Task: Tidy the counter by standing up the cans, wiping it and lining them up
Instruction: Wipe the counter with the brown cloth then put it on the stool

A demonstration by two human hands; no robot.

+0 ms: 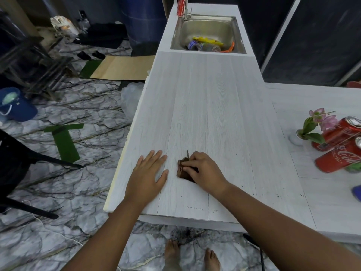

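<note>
1. Step in hand: wiping. The right hand is on a small brown cloth on the white counter, near the front edge.
2. Grip: the right fingers are curled over the cloth, the fingertips pinch its far edge and the hand presses it onto the board. A thin dark sliver pokes up past the fingertips; cannot tell if it belongs to the cloth.
3. The left hand lies flat, palm down, fingers straight and slightly spread. It is just beside the cloth and holds nothing; probably bracing.
4. Cans: the nearer can and the second can sit close together on the side wing at far right, just beside a potted flower. Both lean in the wide-angle view, so cannot tell whether they are upright or tipped.
5. The far can stands upright at the far end beside the tap, behind the sink, well apart from both hands. The sink holds wrappers.
6. Progress, as a judgement: mid-task. Dark specks lie along the front edge, with more off to the right of the right hand. The wipe looks unfinished, and the three cans are not in one line.
7. The next move calls for sliding the cloth to the specks under steady downward pressure. The pinch must hold so the small cloth does not bunch or slip out. Sweeping inward would keep crumbs from going over the front edge.
</note>
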